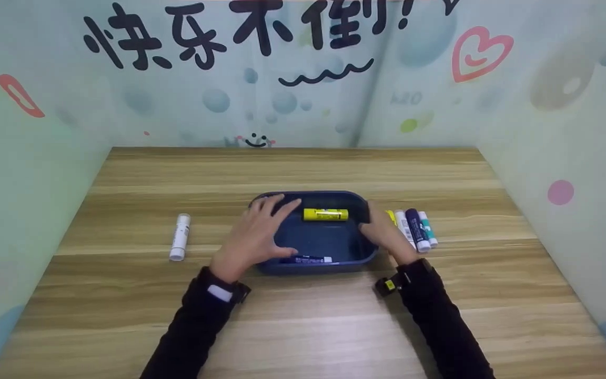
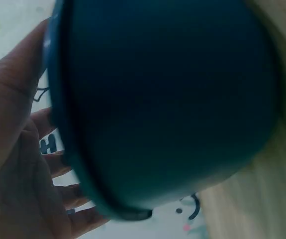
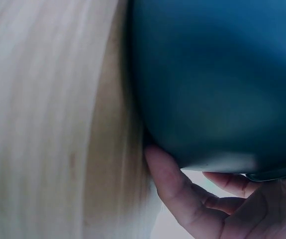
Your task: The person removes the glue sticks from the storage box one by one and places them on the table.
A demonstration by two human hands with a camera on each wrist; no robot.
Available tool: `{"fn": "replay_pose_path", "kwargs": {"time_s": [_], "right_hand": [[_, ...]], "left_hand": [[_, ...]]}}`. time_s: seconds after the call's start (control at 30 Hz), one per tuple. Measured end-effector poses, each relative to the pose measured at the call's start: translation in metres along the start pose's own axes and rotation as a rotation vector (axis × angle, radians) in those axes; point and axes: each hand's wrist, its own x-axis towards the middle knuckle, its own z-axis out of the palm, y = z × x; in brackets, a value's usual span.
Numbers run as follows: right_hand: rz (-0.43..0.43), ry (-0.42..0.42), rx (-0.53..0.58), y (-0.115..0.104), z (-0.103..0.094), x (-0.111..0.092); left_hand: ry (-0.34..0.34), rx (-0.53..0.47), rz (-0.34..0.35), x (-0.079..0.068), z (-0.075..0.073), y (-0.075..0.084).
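Observation:
A dark blue plastic bin (image 1: 313, 268) sits mid-table. Inside it, a yellow glue stick (image 1: 325, 215) lies near the far wall and a purple glue stick (image 1: 308, 259) along the front wall. Over the bin's left end is my left hand (image 1: 253, 231), fingers and thumb spread wide, with nothing between them. In the left wrist view its fingers show behind the bin's rim (image 2: 65, 124). My right hand (image 1: 387, 234) grips the bin's right end, thumb over the rim; the right wrist view shows fingers against the outer wall (image 3: 207, 99).
Left of the bin, a white glue stick (image 1: 179, 237) lies on the wooden table (image 1: 124, 305). Several more lie side by side at the right, among them a dark purple glue stick (image 1: 417, 230) and a teal-and-white glue stick (image 1: 427, 229). Printed walls (image 1: 292, 121) border the table.

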Motion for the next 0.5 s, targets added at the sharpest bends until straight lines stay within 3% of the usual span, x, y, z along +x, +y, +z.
{"fn": "replay_pose_path", "kwargs": {"time_s": [0.23,0.5], "right_hand": [[-0.015,0.004,0.015,0.001,0.0,0.0],[0.0,-0.016,0.026,0.0,0.0,0.0]], "left_hand": [[-0.024,0.072,0.051,0.004,0.018,0.005],[-0.122,-0.066,0.107,0.005,0.023,0.004]]}}
